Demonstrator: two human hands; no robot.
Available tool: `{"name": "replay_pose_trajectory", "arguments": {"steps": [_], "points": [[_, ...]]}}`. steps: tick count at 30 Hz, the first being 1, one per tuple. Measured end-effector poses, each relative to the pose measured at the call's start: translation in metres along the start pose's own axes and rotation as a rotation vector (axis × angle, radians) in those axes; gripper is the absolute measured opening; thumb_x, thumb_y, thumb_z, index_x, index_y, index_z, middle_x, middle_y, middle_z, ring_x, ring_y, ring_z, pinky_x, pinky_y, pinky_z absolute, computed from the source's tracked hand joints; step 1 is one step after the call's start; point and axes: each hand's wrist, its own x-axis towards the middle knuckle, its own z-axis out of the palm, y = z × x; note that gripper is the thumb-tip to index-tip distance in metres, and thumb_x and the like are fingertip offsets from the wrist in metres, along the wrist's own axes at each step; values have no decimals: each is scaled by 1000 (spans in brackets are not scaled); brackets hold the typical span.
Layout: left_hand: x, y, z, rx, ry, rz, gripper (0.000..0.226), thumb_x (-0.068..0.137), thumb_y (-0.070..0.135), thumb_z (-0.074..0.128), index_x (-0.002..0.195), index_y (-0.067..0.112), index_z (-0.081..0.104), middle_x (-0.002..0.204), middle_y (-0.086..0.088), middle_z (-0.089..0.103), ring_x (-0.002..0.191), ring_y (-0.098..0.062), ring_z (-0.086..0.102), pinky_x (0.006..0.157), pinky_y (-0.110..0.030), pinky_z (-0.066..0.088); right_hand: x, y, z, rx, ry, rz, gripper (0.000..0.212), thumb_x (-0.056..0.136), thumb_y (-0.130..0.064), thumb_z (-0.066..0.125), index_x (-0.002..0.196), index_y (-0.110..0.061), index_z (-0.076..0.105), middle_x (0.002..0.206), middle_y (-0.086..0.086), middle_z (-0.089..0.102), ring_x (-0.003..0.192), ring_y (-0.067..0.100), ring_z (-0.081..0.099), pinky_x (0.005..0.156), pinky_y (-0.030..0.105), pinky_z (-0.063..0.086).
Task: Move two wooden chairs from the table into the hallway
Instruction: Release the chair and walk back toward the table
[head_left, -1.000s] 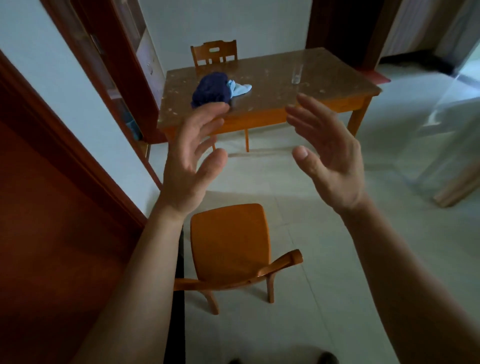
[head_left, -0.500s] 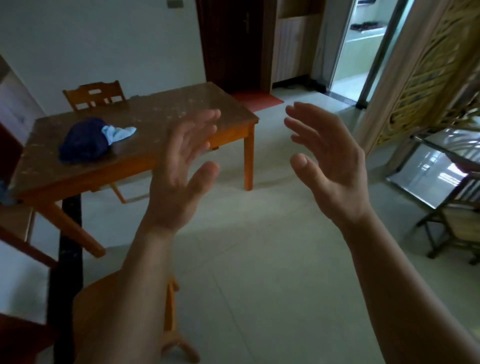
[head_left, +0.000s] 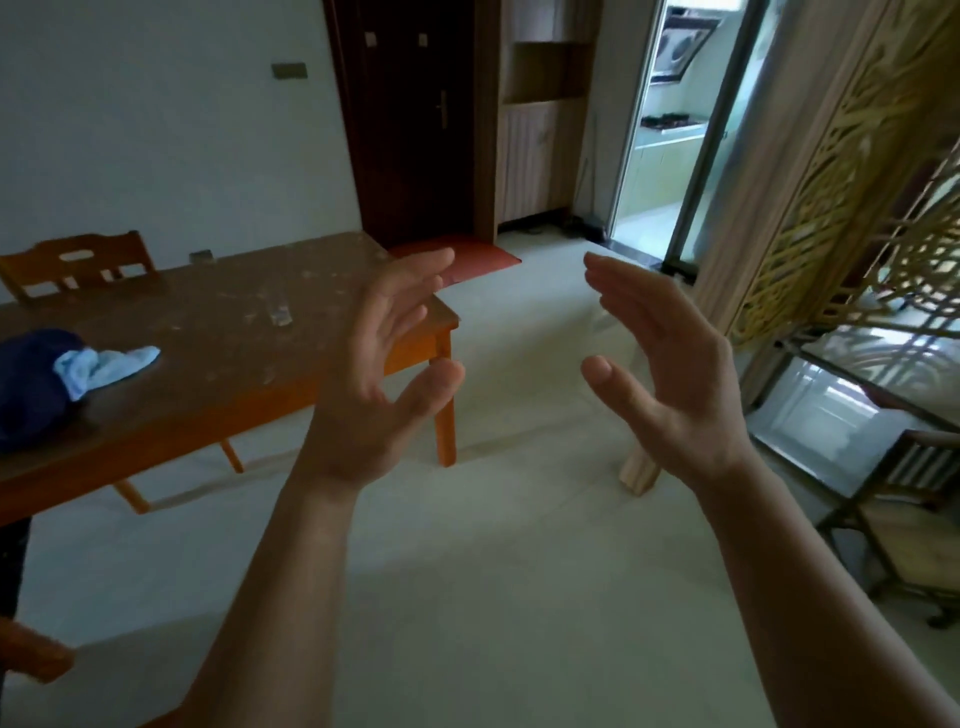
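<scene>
Both hands raised empty, fingers (head_left: 410, 291) spread, the remaining wooden chair (head_left: 78, 265) stands behind the bench (head_left: 218, 332), far left, nearer the left hand (head_left: 374, 384) than the right hand (head_left: 670, 374).

A dark blue bundle (head_left: 28, 387) sat at the left edge of the frame with a light blue cloth (head_left: 104, 365) touching it. Dark door (head_left: 415, 124) up top, carved lattice screen (head_left: 831, 171) on the right, red mat (head_left: 457, 257) center.

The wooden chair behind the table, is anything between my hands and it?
Yes. The table stands between the open, empty hands, left hand and right hand, and the wooden chair tucked in at its far side.
</scene>
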Motion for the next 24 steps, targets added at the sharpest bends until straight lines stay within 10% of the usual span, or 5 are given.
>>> {"name": "replay_pose_trajectory", "arguments": {"steps": [24], "points": [[442,-379,177,92,-35,61,68,94,71,61,147,31,49,156,-7,52,141,-26,57,113,-43,50,350,461,-160,48,50,-4,74,90,-50,72,146,-10,45,150,8,53,139,24,54,111,53,46]]}}
